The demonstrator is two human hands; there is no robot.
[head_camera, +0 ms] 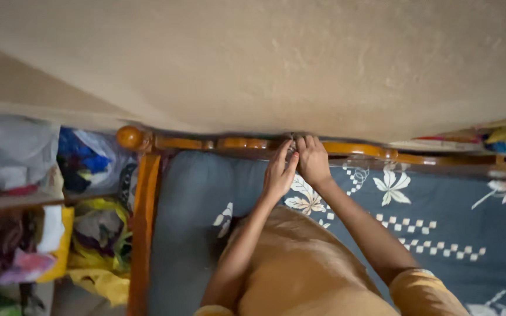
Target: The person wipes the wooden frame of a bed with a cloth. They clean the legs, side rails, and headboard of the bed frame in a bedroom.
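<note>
My left hand [277,172] and my right hand [313,161] meet at the wooden headboard rail [235,143] of a bed, against the beige wall [265,58]. Both sets of fingers pinch a small greyish object [292,142] at the rail; what it is stays too small to tell. Under my forearms lies a blue sheet with white leaf patterns [428,216]. A tan cloth [300,269] covers the near part of the bed between my arms.
The wooden bed frame has a round knob [131,138] at its left corner and a side rail [142,228] running toward me. Left of the bed, shelves hold piled clothes and bags [36,199]. Coloured items [499,140] lie at the far right along the headboard.
</note>
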